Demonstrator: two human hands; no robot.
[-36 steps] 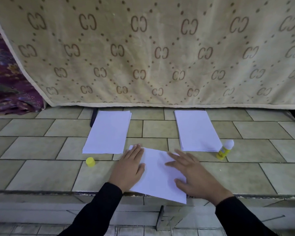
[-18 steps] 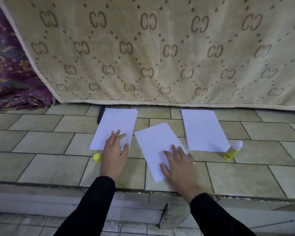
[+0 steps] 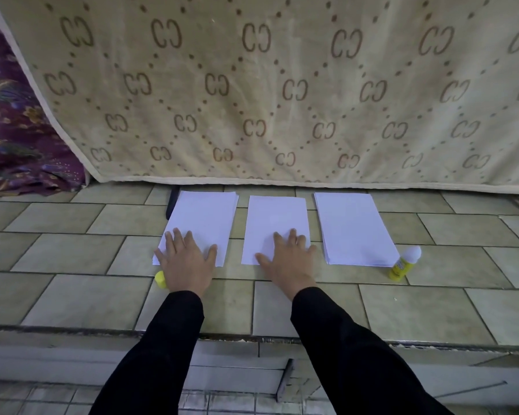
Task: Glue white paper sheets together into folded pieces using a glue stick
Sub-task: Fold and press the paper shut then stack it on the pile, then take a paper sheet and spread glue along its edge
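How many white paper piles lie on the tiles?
3: left stack under the left hand, middle piece under the right hand, right stack beside the glue stick. Stacked sheets uncountable.

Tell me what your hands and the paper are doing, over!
Hands: left hand flat on left stack, right hand flat on middle sheet. The glue stick untouched beside right stack. The yellow cap by left hand, off the paper.

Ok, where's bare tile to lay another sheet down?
Bare tile lies left of the left paper stack and yellow cap, right of the glue stick, and along the ledge edge near you. Crowded: the row with the middle sheet and right paper stack, narrow gaps only.
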